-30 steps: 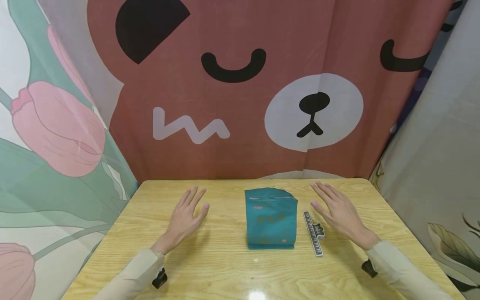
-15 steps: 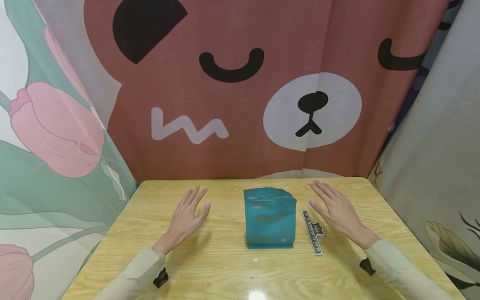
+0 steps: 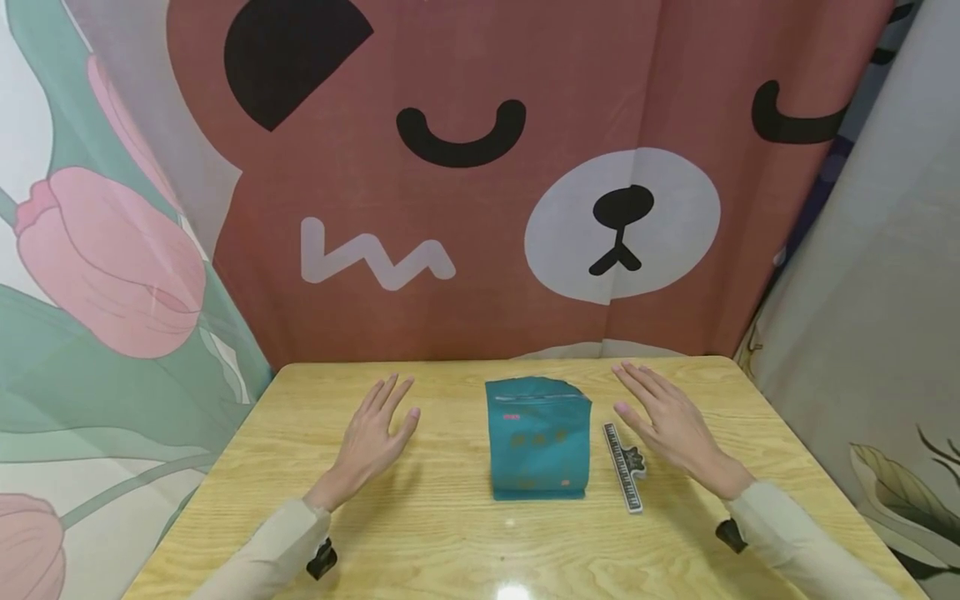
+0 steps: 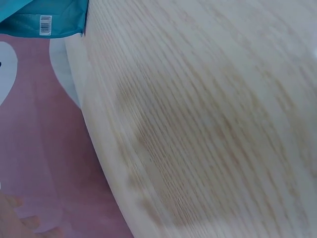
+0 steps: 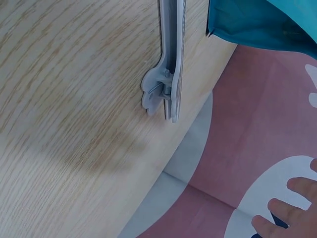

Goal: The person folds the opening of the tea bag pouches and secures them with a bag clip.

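A teal pouch stands upright at the middle of the table, its top edge uneven. Just right of it lies a slim bag clip with a black-and-white striped face; the right wrist view shows the spring of this grey clip. My left hand hovers left of the pouch, fingers spread and holding nothing. Over the table beyond the clip is my right hand, straight-fingered and holding nothing, nearer to the clip than to the pouch. Fingertips of each hand also show at the lower corners of the wrist views.
The wooden table has its far edge against a hanging cloth printed with a bear face. Printed curtains hang at both sides. Each wrist carries a small black device below the sleeve.
The head view shifts slightly. My right hand drifts a little leftward, toward the pouch; the left hand hardly moves. The pouch and bag clip stay where they were.
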Demonstrator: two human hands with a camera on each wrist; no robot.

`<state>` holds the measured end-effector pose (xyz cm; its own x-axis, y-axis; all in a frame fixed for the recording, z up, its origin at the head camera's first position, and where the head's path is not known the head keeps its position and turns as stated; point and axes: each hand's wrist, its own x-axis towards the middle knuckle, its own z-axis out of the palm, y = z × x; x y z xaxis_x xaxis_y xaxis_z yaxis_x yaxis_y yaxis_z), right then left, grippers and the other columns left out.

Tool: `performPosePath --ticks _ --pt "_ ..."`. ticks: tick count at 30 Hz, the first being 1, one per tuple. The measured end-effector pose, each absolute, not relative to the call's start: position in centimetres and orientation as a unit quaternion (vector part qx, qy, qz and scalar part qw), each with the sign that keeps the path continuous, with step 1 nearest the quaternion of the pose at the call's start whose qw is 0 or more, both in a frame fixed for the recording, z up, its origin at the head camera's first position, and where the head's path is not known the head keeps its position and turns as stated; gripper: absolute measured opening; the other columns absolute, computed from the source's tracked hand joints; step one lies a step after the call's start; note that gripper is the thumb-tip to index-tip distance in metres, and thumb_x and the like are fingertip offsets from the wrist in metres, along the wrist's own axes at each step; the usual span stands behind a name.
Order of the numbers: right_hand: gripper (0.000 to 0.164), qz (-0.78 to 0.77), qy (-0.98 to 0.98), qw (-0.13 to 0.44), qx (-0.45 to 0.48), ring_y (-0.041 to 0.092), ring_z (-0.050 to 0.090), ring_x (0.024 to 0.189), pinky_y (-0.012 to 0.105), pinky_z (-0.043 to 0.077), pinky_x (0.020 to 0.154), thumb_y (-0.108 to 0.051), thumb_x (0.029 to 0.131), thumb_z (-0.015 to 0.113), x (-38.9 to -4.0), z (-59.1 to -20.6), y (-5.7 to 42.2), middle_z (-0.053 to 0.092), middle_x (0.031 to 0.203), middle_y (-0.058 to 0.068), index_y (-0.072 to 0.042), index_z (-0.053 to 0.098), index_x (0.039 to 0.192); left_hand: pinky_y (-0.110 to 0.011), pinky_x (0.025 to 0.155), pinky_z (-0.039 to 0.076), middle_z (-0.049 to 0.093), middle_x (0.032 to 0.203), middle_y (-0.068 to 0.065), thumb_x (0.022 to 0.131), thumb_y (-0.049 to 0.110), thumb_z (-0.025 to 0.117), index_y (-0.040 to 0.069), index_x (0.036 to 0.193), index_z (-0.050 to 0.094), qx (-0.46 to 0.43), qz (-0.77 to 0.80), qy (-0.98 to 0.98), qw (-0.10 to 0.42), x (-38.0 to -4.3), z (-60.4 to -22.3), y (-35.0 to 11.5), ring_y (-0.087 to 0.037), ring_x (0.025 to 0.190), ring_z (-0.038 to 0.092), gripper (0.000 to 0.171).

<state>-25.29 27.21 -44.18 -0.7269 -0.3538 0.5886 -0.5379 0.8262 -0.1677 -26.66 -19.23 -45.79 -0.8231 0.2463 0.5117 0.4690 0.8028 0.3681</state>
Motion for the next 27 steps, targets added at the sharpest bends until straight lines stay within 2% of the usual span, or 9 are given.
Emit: performPosePath --ticks 10,15,22,27 --pt "0.058 0.177 -0.909 0.284 0.249 0.041 0.038 0.137 0.060 0.031 0.106 -0.032 0.099 0.060 -25.0 -44.0 27.0 0.044 0.151 0.013 -0.014 0.043 0.151 -0.063 0.110 0.025 0.029 0.159 -0.009 0.103 0.047 0.046 0.020 0.153 0.040 -0.182 -0.274 -0.923 0.201 -26.6 -45.5 -19.2 -0.037 0.145 0.025 0.057" --pt "0.057 0.184 -0.902 0.292 0.261 0.042 0.040 0.135 0.061 0.032 0.104 -0.033 0.099 0.060 -25.0 -43.8 26.7 0.046 0.149 0.014 -0.013 0.044 0.150 -0.066 0.107 0.026 0.028 0.160 -0.008 0.103 0.047 0.046 0.021 0.153 0.040 -0.178 -0.284 -0.921 0.197 -26.6 -45.5 -19.1 -0.037 0.144 0.025 0.057" --pt "0.056 0.187 -0.896 0.301 0.268 0.043 0.042 0.133 0.063 0.034 0.102 -0.032 0.100 0.058 -25.1 -43.3 26.7 0.047 0.146 0.018 -0.011 0.045 0.150 -0.066 0.107 0.026 0.030 0.159 -0.009 0.103 0.046 0.048 0.018 0.152 0.041 -0.187 -0.297 -0.914 0.202 -26.6 -45.5 -19.0 -0.037 0.143 0.027 0.057" --pt "0.056 0.203 -0.890 0.301 0.277 0.041 0.044 0.132 0.064 0.036 0.099 -0.029 0.099 0.061 -24.9 -43.2 26.6 0.046 0.148 0.015 -0.012 0.044 0.150 -0.066 0.106 0.028 0.033 0.157 -0.010 0.102 0.044 0.050 0.017 0.150 0.044 -0.197 -0.311 -0.907 0.207 -26.5 -45.4 -18.9 -0.037 0.142 0.030 0.056"
